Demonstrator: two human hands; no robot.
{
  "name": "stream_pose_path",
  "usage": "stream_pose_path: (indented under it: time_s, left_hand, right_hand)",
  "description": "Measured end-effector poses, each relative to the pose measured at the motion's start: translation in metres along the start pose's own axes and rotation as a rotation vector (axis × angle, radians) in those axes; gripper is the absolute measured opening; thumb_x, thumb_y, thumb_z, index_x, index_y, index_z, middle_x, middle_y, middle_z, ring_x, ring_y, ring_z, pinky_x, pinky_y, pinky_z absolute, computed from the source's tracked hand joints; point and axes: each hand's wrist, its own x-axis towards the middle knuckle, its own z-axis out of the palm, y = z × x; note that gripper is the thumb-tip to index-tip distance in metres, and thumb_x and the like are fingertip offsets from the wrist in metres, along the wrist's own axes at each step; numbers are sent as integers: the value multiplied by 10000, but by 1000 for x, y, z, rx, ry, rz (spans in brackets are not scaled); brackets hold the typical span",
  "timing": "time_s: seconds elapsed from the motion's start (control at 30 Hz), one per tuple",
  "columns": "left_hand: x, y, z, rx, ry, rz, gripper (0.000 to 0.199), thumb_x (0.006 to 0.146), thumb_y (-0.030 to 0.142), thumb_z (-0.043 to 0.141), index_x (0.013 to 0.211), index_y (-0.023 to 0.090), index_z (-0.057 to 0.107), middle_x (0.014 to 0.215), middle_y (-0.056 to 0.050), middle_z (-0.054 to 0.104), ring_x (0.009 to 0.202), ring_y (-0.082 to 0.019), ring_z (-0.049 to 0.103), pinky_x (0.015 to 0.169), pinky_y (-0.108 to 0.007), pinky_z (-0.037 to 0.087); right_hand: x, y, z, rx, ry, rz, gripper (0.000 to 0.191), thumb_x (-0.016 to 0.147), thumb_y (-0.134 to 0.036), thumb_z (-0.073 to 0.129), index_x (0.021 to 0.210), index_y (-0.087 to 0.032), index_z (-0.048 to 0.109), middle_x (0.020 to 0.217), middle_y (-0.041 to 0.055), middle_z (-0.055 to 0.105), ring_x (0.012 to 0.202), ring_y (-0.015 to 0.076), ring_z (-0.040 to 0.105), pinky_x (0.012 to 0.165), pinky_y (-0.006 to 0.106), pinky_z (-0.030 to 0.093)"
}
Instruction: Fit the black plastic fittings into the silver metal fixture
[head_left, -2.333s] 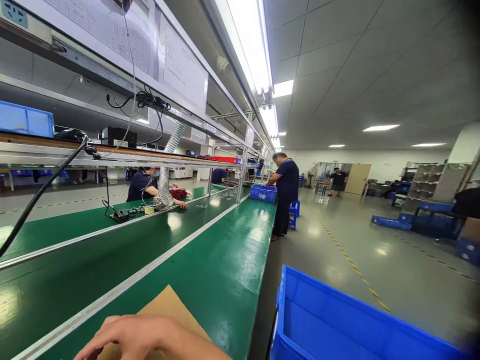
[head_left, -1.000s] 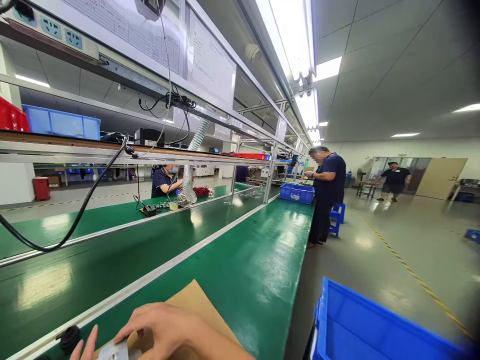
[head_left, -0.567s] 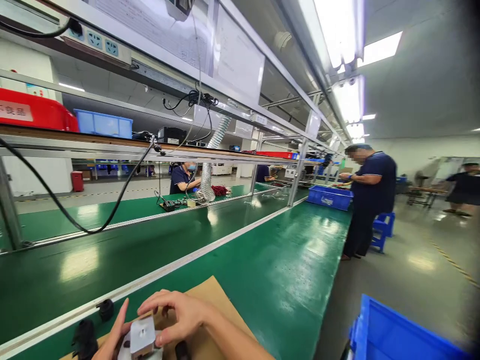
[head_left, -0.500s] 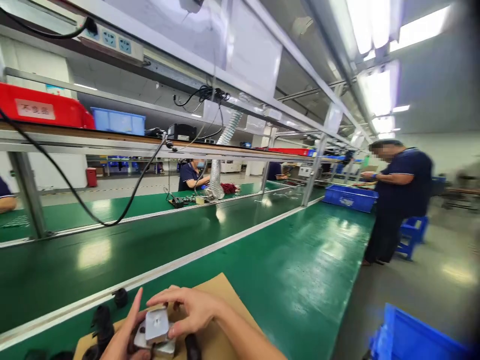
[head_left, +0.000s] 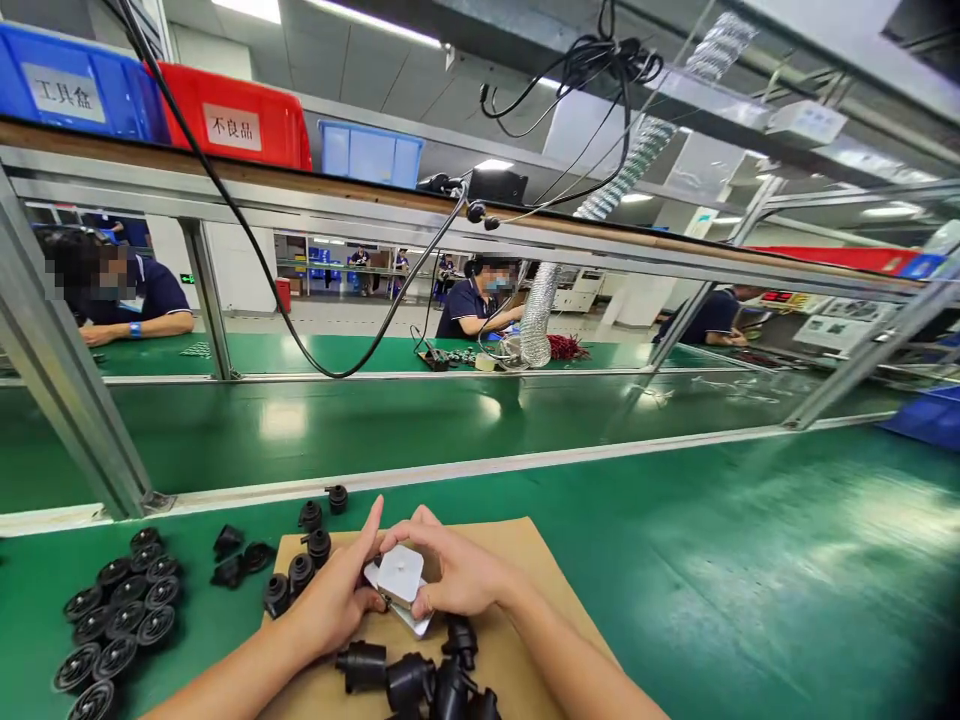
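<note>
My left hand [head_left: 337, 598] is curled in from the side, thumb up along the near edge and fingers tucked beneath, while my right hand [head_left: 450, 575] comes over from the other side with its fingers pinching the same piece: a small white square block [head_left: 400, 576] with a little hole in its top face, held just above the brown cardboard sheet [head_left: 525, 560]. Something flat and pale sits under it, between my palms; I can't tell whether it's a second part or the block's own base. I judge the block to be light and rigid, moulded plastic by the look, smooth on its faces and so a bit slippery; the square edges and corners are the place to hold it, not the glossy top. It doesn't look fragile, but a two-sided pinch like this could let it twist if the pressure goes uneven. Just in front of my wrists lie black plug-shaped parts [head_left: 409, 680], stubby and probably rubbery, easy to grab round the barrel. More small black pieces [head_left: 300, 570] sit at the cardboard's left edge, and further left a packed cluster of black ribbed discs [head_left: 112, 620] rests on the green bench top [head_left: 750, 560]. Beyond the conveyor belt [head_left: 450, 420], workers sit at the far side, under a shelf with a red bin [head_left: 240, 120] and blue bins [head_left: 75, 95].
</note>
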Motion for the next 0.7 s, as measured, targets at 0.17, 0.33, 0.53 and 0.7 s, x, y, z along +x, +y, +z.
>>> stream_pose_path:
  time_s: [0.17,0.33,0.53,0.7]
  left_hand:
    - [-1,13,3,71,33,-31,1256,728,37,618,1707,312,-120,1549,-67,630,1189,-252,672,1075,-399,477]
    - [-8,25,8,293,152,-121,1242,780,51,668,1707,364,-97,1521,-41,652,1228,-308,664,1096,-461,462]
    - [-14,23,14,294,238,-138,1224,812,58,720,1712,394,-39,1414,-32,698,1243,-315,642,1115,-492,453]
    - [-14,14,17,327,338,-16,1114,905,171,738,1718,378,4,1323,-81,671,1223,-316,609,1116,-529,471]
  right_hand:
    - [-2,8,12,-65,107,-6,779,616,-108,945,1299,-317,638,1112,7,557,1119,277,430,1033,430,376]
    - [2,7,17,-100,169,-1,682,687,-151,910,1280,-299,608,1122,19,563,1101,286,417,1005,443,376]
    - [-4,-12,19,-100,158,-68,689,783,-121,795,1401,-319,563,1290,23,630,1156,270,491,1029,427,440]
    - [-3,-19,27,-163,408,1,711,819,-217,787,1482,-303,547,1266,62,633,1192,285,574,1067,458,481]
